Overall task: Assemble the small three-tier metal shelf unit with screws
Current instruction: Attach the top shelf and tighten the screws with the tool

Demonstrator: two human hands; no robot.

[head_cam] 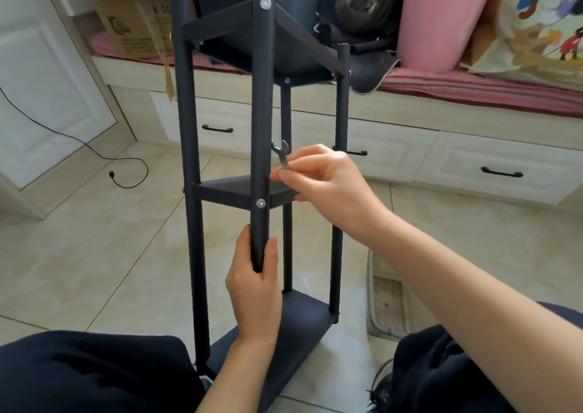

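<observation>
Your left hand is wrapped around the lower end of the nearest post of the black shelf unit, thumb on one side and fingers on the other. The unit stands upright on the tiled floor between your knees, running from 6 o'clock up to 12 o'clock in the view. Your right hand, at about 3 o'clock from that post, pinches the handle of a small flat wrench just above the middle tier, with the open jaw end pointing up beside the post. A silver screw head shows on the post at the middle tier, and another sits at the top tier. A bottom tier lies at 5 o'clock.
</observation>
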